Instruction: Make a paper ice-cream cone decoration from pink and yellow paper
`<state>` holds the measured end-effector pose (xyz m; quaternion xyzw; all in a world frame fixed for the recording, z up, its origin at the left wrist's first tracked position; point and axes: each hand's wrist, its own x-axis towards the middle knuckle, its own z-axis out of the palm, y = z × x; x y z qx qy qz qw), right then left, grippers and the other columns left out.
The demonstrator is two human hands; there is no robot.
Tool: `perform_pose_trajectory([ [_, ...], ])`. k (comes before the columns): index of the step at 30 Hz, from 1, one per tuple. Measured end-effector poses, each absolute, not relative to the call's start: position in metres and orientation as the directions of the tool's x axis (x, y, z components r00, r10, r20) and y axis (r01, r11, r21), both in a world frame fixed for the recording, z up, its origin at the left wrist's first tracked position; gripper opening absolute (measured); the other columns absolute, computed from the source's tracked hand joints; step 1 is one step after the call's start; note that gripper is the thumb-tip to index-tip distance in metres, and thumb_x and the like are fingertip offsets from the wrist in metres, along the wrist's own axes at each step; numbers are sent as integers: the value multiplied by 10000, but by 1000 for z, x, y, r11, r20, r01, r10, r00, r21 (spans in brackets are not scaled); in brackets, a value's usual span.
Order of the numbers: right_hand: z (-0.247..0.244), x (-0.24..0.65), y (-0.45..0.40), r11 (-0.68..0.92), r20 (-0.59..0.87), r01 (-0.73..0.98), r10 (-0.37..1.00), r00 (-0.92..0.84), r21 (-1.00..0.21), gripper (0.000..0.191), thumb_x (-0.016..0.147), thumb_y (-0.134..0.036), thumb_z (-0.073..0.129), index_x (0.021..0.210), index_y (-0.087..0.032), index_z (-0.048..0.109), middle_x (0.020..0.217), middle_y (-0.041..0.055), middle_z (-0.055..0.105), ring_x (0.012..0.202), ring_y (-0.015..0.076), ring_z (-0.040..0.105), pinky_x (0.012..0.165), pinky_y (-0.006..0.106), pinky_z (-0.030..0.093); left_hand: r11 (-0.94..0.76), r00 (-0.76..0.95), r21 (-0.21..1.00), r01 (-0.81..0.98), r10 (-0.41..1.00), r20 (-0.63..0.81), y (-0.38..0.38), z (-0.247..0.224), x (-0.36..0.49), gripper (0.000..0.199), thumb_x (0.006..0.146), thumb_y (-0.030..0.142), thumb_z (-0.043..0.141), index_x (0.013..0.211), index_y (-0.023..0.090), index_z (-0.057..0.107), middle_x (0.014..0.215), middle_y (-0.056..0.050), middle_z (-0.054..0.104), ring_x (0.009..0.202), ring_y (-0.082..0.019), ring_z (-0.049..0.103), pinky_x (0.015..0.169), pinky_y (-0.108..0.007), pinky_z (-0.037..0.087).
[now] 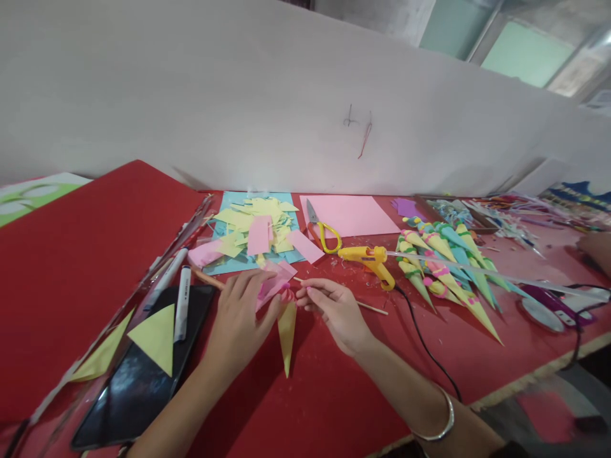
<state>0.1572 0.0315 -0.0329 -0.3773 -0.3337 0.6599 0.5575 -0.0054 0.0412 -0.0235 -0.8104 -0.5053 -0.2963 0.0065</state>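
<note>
My left hand curves around a folded pink paper piece, its thumb beside the pink top of a yellow paper cone. The cone's tip points toward me. My right hand pinches a thin wooden stick close to that pink top; the stick's far end sticks out to the right. Exactly how the left fingertips meet the paper is partly hidden. Just beyond my right hand lies a yellow glue gun, with a long clear glue stick in its back.
Yellow and pink paper scraps lie on a blue sheet behind my hands, beside scissors and a pink sheet. Finished paper cones are piled right. A phone, markers and yellow triangles lie left. A black cord crosses the table.
</note>
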Motion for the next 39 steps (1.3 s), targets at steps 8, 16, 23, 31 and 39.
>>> perform_pose_trajectory([
  [8, -31, 157, 31, -170, -135, -513, 985, -105, -841, 161, 604, -271, 735, 704, -158, 680, 591, -15, 654, 514, 55, 574, 528, 160, 454, -514, 336, 276, 812, 799, 499, 42, -24, -6, 240, 857, 295, 398, 1015, 173, 532, 979, -80, 593, 958, -249, 492, 842, -381, 394],
  [16, -32, 157, 30, -177, -135, -506, 984, -118, -844, 126, 619, -259, 720, 691, -161, 687, 596, -7, 667, 524, 62, 593, 526, 160, 459, -423, 288, 370, 827, 884, 367, 38, -19, -4, 298, 862, 364, 348, 989, 172, 537, 894, -56, 635, 803, -202, 590, 687, -294, 448],
  [23, -31, 157, 32, -177, -147, -507, 984, -98, -844, 196, 601, -261, 731, 765, -161, 694, 650, 6, 678, 616, 93, 618, 623, 206, 482, -241, 223, 151, 959, 967, 126, 29, -16, 6, 410, 821, 467, 393, 1087, 177, 507, 884, -69, 648, 755, -257, 636, 525, -288, 418],
  [31, -34, 157, 32, -165, -148, -496, 986, -73, -853, 172, 597, -241, 734, 747, -167, 695, 663, 0, 682, 610, 80, 607, 626, 195, 477, -197, 211, 174, 965, 975, -65, 26, -21, 11, 484, 782, 533, 416, 1108, 184, 496, 1061, -96, 594, 773, -275, 643, 523, -310, 434],
  [39, -33, 158, 31, -163, -133, -452, 986, -98, -877, 150, 622, -272, 714, 721, -161, 693, 640, 11, 671, 590, 104, 598, 608, 236, 477, -235, 245, 216, 948, 969, -23, 23, -21, 16, 315, 804, 450, 419, 978, 201, 500, 1040, -73, 573, 817, -252, 627, 519, -283, 417],
])
